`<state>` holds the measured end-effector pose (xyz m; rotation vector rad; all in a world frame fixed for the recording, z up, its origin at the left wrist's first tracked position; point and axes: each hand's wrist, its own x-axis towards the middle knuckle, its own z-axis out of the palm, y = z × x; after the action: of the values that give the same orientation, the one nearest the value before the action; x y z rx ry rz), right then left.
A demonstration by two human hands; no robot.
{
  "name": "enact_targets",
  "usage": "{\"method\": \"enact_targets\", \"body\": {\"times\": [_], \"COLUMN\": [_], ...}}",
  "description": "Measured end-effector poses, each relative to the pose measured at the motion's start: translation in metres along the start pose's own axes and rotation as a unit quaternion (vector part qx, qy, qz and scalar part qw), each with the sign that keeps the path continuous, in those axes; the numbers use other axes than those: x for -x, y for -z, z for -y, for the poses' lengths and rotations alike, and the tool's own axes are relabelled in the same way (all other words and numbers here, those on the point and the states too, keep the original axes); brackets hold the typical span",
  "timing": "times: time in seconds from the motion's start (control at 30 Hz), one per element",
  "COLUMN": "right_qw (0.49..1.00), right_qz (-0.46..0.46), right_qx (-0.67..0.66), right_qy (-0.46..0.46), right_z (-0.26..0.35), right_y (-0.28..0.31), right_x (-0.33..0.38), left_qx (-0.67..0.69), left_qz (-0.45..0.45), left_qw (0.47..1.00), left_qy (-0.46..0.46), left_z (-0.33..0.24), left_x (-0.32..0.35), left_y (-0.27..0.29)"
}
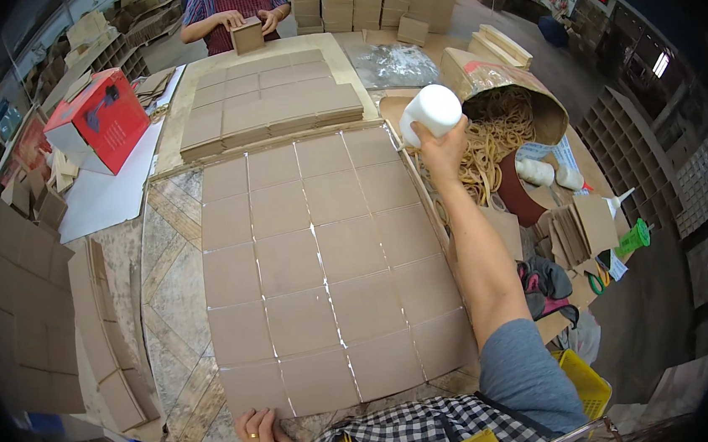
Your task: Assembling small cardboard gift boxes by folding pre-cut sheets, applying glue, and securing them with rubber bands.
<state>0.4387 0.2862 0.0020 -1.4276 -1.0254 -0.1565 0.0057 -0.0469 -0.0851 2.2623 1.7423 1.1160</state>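
A brown cardboard sheet, divided into a grid of rectangles, lies on the table in front of me. White glue lines run along its lengthwise seams, some thick, some broken. My right hand is wrapped round a white glue bottle, tipped so its thin nozzle points down at the sheet's far right corner. At the near left corner, my left hand rests with loosely bent fingers against the sheet's front edge; nothing shows in it.
Stacked cardboard lies beyond the sheet. A person across the table handles a small box. To the right, rubber bands spill from a carton, near scissors and cardboard pieces. A red box stands left.
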Motion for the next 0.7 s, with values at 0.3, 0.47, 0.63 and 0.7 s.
{"method": "enact_targets", "body": {"times": [0.3, 0.47, 0.63, 0.7], "right_qw": [1.0, 1.0, 1.0, 1.0], "right_qz": [0.009, 0.016, 0.012, 0.015], "right_qx": [-0.012, 0.003, 0.02, 0.01], "right_qy": [0.001, -0.013, -0.011, 0.002], "right_z": [0.01, 0.019, 0.022, 0.024], "right_y": [0.02, 0.035, 0.05, 0.055], "right_x": [0.019, 0.031, 0.043, 0.049], "left_qx": [0.006, 0.001, 0.0, 0.003], "left_qz": [0.007, 0.006, 0.001, -0.002], "left_qw": [1.0, 1.0, 1.0, 1.0], "left_qy": [0.014, 0.015, 0.012, 0.013], "left_z": [-0.006, -0.008, -0.007, -0.008], "left_x": [-0.003, -0.002, 0.0, -0.001], "left_y": [0.003, 0.004, 0.004, 0.003]}}
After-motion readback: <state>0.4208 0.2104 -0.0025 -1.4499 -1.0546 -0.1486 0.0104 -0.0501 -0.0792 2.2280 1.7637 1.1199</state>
